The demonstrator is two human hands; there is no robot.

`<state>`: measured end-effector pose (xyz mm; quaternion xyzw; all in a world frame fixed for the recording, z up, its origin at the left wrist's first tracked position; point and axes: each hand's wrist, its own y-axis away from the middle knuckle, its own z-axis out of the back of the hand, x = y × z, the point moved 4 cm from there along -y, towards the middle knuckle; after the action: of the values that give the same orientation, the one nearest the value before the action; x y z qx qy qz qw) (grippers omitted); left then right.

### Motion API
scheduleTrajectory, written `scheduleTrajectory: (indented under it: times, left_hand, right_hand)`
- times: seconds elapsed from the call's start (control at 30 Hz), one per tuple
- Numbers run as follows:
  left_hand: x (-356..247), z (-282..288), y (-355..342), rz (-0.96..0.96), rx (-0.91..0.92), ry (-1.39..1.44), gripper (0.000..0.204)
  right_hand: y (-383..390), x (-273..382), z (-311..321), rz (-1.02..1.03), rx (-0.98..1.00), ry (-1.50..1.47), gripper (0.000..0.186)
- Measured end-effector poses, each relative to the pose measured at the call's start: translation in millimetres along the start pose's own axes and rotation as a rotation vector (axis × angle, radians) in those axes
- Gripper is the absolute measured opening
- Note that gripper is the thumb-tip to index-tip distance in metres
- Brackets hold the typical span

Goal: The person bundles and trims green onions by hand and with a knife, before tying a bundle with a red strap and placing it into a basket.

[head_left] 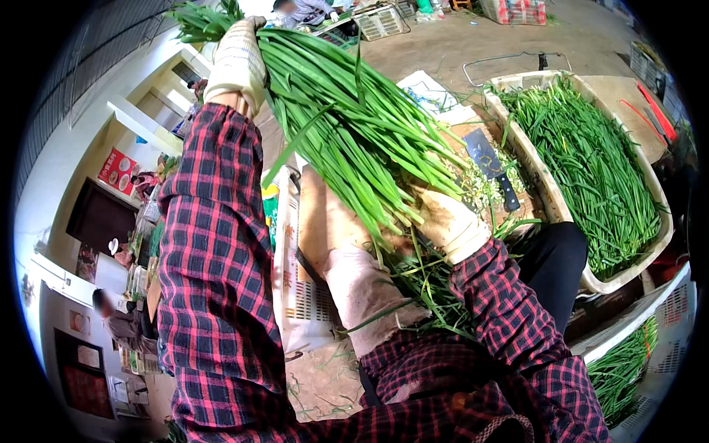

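A long bunch of garlic chives (347, 118) stretches slantwise in front of me, leafy tips at the upper left, pale stem ends at the lower right. My left hand (240, 63), in a whitish work glove, is closed round it near the leafy end. At the stem ends is my right hand (447, 221), in a soiled glove, curled against the stalks with its fingers partly hidden by them. Just beyond, a black-handled cleaver (484, 155) lies on a wooden board (528, 196) among pale trimmings (473, 184). Loose chives (443, 295) hang over my lap.
A large pale crate (650, 251) full of chives (583, 162) stands at my right. Another crate (676, 295) with greens is below it. A white perforated crate (314, 310) sits left of my knee. Other people (129, 321) are farther off at the left and back.
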<state>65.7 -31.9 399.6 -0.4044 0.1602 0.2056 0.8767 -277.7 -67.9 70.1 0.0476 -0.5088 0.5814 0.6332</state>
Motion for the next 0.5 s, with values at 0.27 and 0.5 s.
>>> scheduleTrajectory:
  times: [0.27,0.5]
  left_hand:
    - [-13.2,-14.4,2.3,0.302,-0.028,0.189,0.027]
    - [-50.7,2.7,60.1,0.476,-0.164,0.599,0.025]
  right_hand:
    - [-20.7,-16.8,-8.3,-0.03,0.006,-0.741,0.042]
    - [-8.1,54.5,45.8,0.018,-0.148,-0.112,0.038]
